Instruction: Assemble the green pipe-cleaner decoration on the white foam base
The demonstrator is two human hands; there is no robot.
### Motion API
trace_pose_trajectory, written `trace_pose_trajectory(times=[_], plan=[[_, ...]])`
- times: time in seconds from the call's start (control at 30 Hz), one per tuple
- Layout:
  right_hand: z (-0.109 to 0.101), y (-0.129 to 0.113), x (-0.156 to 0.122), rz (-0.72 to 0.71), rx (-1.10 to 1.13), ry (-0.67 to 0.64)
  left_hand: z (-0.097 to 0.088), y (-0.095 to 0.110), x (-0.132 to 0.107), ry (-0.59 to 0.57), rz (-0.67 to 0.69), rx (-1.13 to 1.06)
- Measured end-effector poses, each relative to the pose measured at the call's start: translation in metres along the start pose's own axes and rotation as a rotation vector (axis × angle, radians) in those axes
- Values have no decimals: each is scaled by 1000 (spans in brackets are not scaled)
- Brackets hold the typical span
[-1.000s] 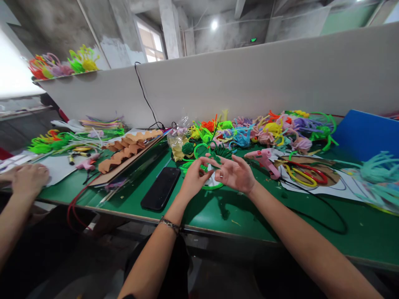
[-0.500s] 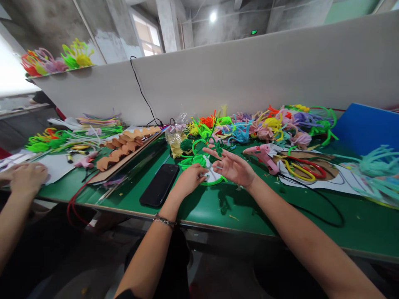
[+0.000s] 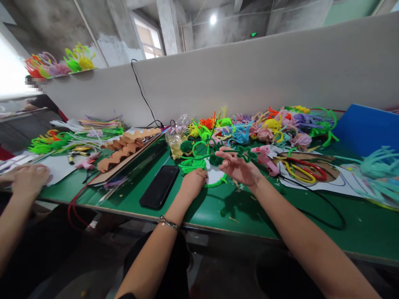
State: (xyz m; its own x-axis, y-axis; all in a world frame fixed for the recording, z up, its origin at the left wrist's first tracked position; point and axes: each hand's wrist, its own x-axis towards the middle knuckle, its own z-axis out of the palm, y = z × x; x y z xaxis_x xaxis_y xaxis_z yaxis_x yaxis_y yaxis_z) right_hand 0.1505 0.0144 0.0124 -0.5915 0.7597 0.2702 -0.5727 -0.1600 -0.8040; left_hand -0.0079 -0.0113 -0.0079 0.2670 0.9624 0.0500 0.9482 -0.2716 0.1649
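A dark green pipe-cleaner sprig (image 3: 247,154) with leaf-like loops lies across the fingers of my right hand (image 3: 238,168), its thin stem reaching left. The hand is closed on it, palm turned up, above the table. My left hand (image 3: 195,182) rests lower with curled fingers at the left edge of a white disc (image 3: 213,175) rimmed in bright green pipe cleaner. What its fingertips pinch, if anything, is hidden. Just behind that hand sits a coil of bright green pipe cleaner (image 3: 191,165). More dark green loops (image 3: 215,158) stand behind the disc.
Left of my hands lie a black phone (image 3: 159,186) and a board with brown wavy strips (image 3: 124,151). On the right are a pink glue gun (image 3: 266,160) and red-and-yellow-handled scissors (image 3: 304,171). Colourful pipe-cleaner pieces (image 3: 243,132) line the partition. Another person's hands (image 3: 29,178) rest far left.
My right hand has turned, and the dark green sprig has swung from near upright to lying sideways, to the right. My left hand has shifted slightly, fingers still curled at the disc.
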Motion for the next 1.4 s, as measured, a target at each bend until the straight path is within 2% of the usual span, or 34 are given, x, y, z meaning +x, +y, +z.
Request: trace_pose_trajectory(times=[0.23, 0.57, 0.87, 1.13, 1.4], plan=[[5, -7, 2, -51, 25, 169, -6, 9, -1, -27, -64, 105], [7, -10, -2, 9, 8, 242, -3, 16, 7, -44, -98, 162], [0, -11, -1, -14, 47, 206, -4, 15, 2, -48, -53, 181], [-3, -10, 0, -43, 53, 197, -1, 16, -2, -1, -32, 189], [-2, -10, 0, 4, -1, 233, 6, 13, -4, 36, -86, 202]])
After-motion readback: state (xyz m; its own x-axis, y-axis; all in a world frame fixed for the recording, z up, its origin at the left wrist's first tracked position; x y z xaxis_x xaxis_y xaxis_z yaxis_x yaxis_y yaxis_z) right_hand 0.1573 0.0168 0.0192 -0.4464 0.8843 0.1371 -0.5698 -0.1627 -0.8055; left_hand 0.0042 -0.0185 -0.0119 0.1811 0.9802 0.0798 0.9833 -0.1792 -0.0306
